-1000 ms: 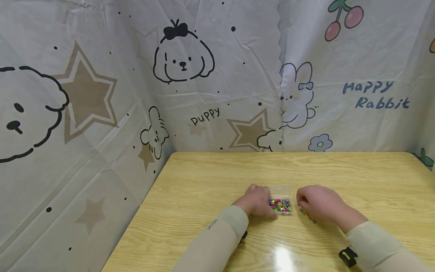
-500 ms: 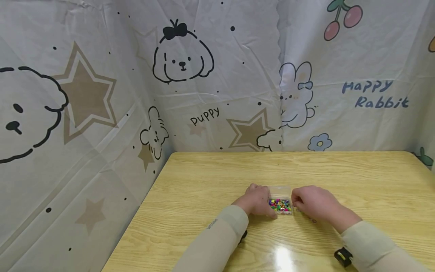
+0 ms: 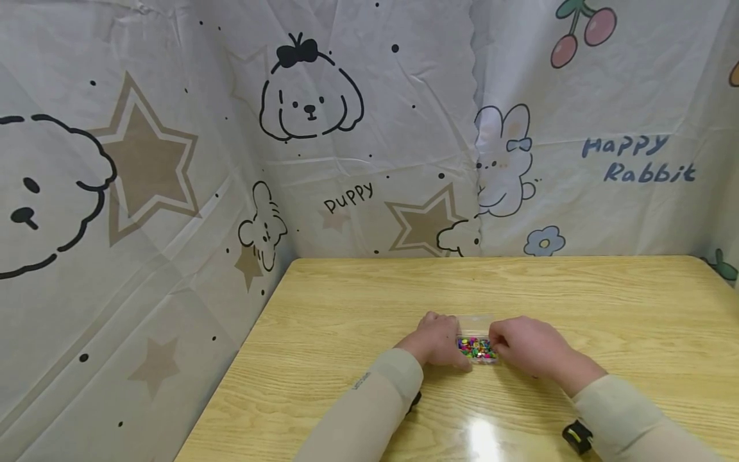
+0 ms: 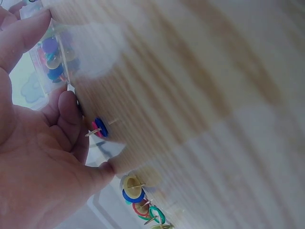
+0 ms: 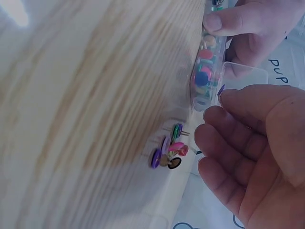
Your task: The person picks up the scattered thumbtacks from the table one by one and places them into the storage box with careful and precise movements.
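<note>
Thumbtacks (image 5: 165, 144) litter the table (image 3: 346, 301) near the clear box (image 3: 476, 326) left fingers (image 4: 26, 34) hold; right fingers (image 5: 245, 98) pinch a purple tack (image 5: 221, 89).

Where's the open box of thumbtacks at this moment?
In the head view, the clear thumbtack box sits on the table, right of centre, between the left hand and right hand.

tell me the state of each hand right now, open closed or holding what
Left hand: holding the clear, rectangular plastic box.
Right hand: pinching a small, round purple tack.
</note>
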The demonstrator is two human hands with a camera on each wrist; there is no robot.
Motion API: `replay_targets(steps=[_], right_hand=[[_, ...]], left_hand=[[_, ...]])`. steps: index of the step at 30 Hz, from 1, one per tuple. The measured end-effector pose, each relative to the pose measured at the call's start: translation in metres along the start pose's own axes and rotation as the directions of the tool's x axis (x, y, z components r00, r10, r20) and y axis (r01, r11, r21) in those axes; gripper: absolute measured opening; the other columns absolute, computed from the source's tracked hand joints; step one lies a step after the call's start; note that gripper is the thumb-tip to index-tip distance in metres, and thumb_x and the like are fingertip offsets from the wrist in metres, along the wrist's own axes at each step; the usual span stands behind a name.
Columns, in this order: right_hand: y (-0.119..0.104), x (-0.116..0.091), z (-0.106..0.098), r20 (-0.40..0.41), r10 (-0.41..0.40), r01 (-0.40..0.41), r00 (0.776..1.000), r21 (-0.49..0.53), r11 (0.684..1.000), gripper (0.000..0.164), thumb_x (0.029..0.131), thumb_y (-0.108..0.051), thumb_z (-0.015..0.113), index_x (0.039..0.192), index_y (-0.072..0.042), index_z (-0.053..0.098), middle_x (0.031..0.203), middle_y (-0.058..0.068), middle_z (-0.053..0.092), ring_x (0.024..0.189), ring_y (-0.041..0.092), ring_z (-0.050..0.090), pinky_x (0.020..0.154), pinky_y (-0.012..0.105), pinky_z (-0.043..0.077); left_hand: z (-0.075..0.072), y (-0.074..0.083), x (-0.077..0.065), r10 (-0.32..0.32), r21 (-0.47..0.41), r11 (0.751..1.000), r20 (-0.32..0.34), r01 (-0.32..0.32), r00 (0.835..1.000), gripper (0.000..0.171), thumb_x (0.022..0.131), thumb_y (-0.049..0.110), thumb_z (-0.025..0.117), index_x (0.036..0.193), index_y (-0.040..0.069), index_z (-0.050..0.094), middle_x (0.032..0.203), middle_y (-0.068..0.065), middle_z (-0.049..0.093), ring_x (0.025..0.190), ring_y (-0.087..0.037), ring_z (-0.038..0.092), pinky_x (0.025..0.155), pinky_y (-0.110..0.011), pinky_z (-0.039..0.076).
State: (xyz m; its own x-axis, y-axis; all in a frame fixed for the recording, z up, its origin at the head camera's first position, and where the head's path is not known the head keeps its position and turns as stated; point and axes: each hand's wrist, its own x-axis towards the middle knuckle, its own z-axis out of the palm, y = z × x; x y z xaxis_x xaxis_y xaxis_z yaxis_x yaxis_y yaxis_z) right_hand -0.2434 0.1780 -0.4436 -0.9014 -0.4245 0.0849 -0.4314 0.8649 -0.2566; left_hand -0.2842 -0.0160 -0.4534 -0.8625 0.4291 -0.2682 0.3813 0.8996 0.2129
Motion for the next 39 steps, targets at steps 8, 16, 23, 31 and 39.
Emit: replay_targets(steps=[8, 16, 23, 31, 39], right_hand=[[-0.0042, 0.0013, 0.0029, 0.002, -0.017, 0.017, 1.0, -0.002, 1.0, 0.015, 0.084, -0.015, 0.067, 0.076, -0.025, 0.059, 0.069, -0.013, 0.055, 0.059, 0.007, 0.044, 0.053, 0.032, 0.044], [-0.0037, 0.0028, 0.0056, -0.004, -0.001, 0.001, 1.0, -0.004, 1.0, 0.016, 0.083, -0.015, 0.067, 0.075, -0.026, 0.059, 0.069, -0.014, 0.055, 0.058, 0.006, 0.045, 0.053, 0.031, 0.044], [-0.0053, 0.0026, 0.0054, -0.014, -0.01, 0.01, 1.0, -0.022, 1.0, 0.017, 0.082, -0.016, 0.068, 0.073, -0.026, 0.058, 0.068, -0.013, 0.055, 0.058, 0.007, 0.045, 0.051, 0.032, 0.043], [-0.0038, 0.0043, 0.0083, -0.006, -0.009, 0.008, 1.0, -0.046, 0.999, 0.016, 0.081, -0.019, 0.068, 0.071, -0.027, 0.06, 0.068, -0.012, 0.055, 0.058, 0.008, 0.044, 0.051, 0.034, 0.044], [-0.0033, 0.0036, 0.0086, -0.014, -0.009, 0.009, 1.0, -0.033, 0.999, 0.014, 0.082, -0.02, 0.07, 0.073, -0.026, 0.061, 0.069, -0.013, 0.056, 0.058, 0.006, 0.045, 0.052, 0.033, 0.045]], left_hand=[[0.0008, -0.0008, 0.0008, 0.002, 0.005, 1.0, 0.0, -0.002, 1.0, 0.046, 0.067, 0.055, 0.079, 0.087, 0.025, 0.05, 0.084, 0.012, 0.05, 0.107, -0.014, 0.037, 0.075, -0.028, 0.039], [0.0, 0.0002, 0.0005, -0.002, 0.004, 1.0, 0.0, 0.002, 1.0, 0.047, 0.067, 0.054, 0.08, 0.086, 0.024, 0.05, 0.084, 0.012, 0.05, 0.11, -0.015, 0.036, 0.076, -0.028, 0.039], [0.0003, 0.0001, 0.0011, 0.009, 0.011, 1.0, -0.002, -0.009, 1.0, 0.046, 0.067, 0.054, 0.08, 0.085, 0.023, 0.05, 0.082, 0.011, 0.05, 0.111, -0.015, 0.037, 0.076, -0.028, 0.038], [0.0005, 0.0008, 0.0011, 0.005, 0.013, 1.0, -0.001, -0.005, 1.0, 0.046, 0.066, 0.054, 0.08, 0.085, 0.024, 0.05, 0.083, 0.012, 0.05, 0.112, -0.015, 0.037, 0.079, -0.028, 0.038], [0.0005, 0.0008, 0.001, 0.001, 0.014, 1.0, -0.005, -0.001, 1.0, 0.046, 0.066, 0.054, 0.08, 0.084, 0.023, 0.05, 0.082, 0.011, 0.05, 0.111, -0.014, 0.036, 0.077, -0.028, 0.038]])
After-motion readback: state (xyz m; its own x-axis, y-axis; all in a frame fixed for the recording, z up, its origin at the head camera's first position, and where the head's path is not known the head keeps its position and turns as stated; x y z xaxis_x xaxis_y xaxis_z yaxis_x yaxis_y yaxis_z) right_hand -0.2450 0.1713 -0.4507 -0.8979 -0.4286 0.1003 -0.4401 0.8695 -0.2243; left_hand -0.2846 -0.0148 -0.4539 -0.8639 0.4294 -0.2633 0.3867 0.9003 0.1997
